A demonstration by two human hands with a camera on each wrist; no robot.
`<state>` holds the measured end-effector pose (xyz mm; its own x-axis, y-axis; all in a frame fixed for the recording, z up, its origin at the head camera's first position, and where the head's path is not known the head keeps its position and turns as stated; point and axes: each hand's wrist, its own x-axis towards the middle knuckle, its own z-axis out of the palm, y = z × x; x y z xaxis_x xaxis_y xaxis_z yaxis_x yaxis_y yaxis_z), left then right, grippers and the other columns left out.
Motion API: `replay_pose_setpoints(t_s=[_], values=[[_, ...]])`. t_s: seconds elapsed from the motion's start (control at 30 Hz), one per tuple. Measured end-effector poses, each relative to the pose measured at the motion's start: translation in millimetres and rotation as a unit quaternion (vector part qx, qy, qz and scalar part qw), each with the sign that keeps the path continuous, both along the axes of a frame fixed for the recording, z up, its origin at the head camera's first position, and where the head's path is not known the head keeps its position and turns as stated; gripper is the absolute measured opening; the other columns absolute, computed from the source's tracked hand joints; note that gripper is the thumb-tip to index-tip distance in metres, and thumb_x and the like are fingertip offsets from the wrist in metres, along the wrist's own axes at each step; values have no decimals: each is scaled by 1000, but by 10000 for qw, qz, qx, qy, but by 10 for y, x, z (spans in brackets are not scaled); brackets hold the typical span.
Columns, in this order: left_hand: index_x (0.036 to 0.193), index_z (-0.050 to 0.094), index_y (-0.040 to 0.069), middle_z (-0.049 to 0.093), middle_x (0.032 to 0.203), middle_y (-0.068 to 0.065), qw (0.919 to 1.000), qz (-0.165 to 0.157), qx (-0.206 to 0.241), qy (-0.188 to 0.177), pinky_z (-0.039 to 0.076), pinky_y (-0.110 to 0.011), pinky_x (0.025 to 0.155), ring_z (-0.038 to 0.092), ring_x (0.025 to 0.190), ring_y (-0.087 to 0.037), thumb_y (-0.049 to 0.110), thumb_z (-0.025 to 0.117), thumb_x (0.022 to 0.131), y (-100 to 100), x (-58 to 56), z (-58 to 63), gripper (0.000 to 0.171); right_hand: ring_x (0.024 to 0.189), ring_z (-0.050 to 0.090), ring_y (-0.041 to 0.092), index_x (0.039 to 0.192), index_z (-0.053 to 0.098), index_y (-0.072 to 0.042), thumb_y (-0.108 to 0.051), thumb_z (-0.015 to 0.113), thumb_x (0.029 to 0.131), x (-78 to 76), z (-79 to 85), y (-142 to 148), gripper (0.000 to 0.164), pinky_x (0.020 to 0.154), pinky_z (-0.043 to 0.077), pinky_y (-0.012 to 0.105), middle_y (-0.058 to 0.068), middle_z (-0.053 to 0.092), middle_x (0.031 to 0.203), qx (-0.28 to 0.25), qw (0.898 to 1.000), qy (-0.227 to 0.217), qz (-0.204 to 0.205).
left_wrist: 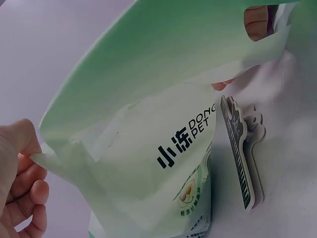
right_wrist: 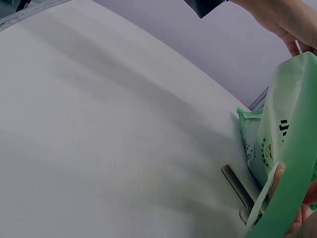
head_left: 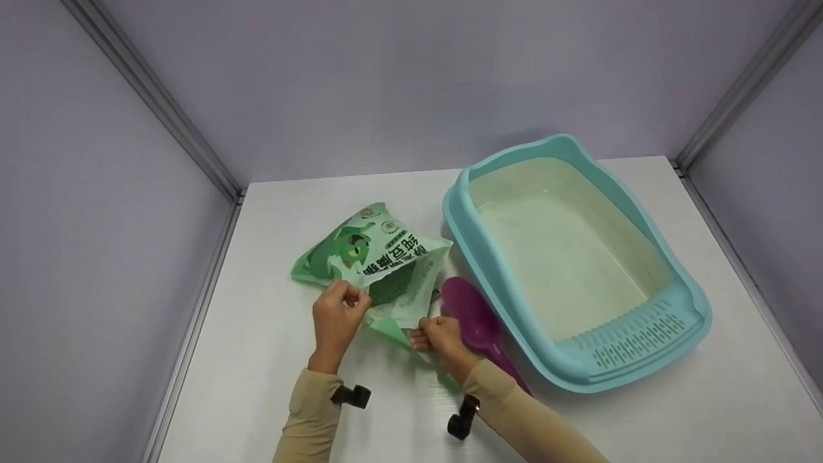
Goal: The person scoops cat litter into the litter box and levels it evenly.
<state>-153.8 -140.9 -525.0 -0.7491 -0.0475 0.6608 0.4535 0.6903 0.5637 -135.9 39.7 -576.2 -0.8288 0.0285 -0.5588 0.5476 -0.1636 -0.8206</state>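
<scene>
A green and white bag of cat litter [head_left: 398,247] lies on the table with its mouth open, showing dark green granules [head_left: 391,287]. At the left side of the mouth, my left hand [head_left: 337,318] pinches the bag's edge between thumb and finger. My right hand [head_left: 443,341] grips the other side of the mouth, near the strip with the handle hole. In the left wrist view, the fingers of the left hand [left_wrist: 22,183] hold a corner of the film. Part of the right hand [right_wrist: 299,218] is hidden behind the green strip in the right wrist view.
A magenta scoop [head_left: 472,315] lies beside the right hand, partly under its forearm. To the right stands a large teal litter box [head_left: 488,257] with a slotted front ledge. A flat grey hinged tool [left_wrist: 242,153] lies beside the bag. Walls [head_left: 411,83] enclose the white table.
</scene>
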Motion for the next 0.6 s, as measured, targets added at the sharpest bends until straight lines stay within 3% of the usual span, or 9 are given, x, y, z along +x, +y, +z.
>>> replay_pose_setpoints(t_s=[0.17, 0.43, 0.6], values=[[65, 52, 7, 51, 62, -7, 9999, -129, -87, 9, 41, -26, 54, 49, 56, -16, -4, 64, 77, 22, 14, 13, 20, 49, 63, 6, 98, 63, 14, -6, 48, 91, 3, -7, 11, 26, 51, 54, 20, 3, 66, 62, 95, 9999, 53, 64], [66, 51, 7, 51, 61, -6, 9980, -402, -293, 382, 40, -25, 52, 49, 55, -16, -5, 66, 74, 44, 30, 34, 21, 49, 61, 7, 95, 62, 17, -3, 48, 89, -11, -38, 72, 25, 48, 52, 20, 6, 68, 64, -230, 9997, 102, 61], [66, 52, 8, 52, 62, -6, 9986, -348, -385, 60, 42, -25, 52, 51, 56, -15, -2, 67, 75, 41, 42, 47, 21, 49, 63, 7, 101, 60, 17, -5, 48, 90, -9, -49, 76, 27, 49, 55, 21, 4, 69, 63, -275, 9995, 62, 143]])
